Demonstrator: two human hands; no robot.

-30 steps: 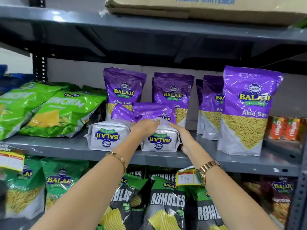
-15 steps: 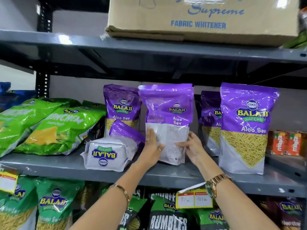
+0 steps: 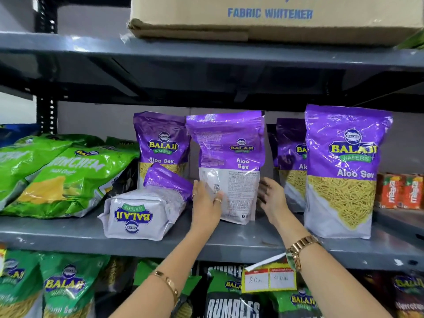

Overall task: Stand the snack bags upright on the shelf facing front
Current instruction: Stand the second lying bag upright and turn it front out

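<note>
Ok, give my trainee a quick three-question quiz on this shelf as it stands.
1. True or false: the middle purple bag stands upright showing its printed back panel.
2. Which hand lies flat on that bag: A left hand, B right hand?
3. How does the bag left of it lie?

Key: 1 true. 2 A. 3 On its side, base toward the camera, logo upside down.

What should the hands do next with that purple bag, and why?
Probably turn the purple bag around. It stands upright, but its printed back side faces out, unlike the front-facing bag beside it. The left hand touches it; the right hand looks open beside it.
</note>
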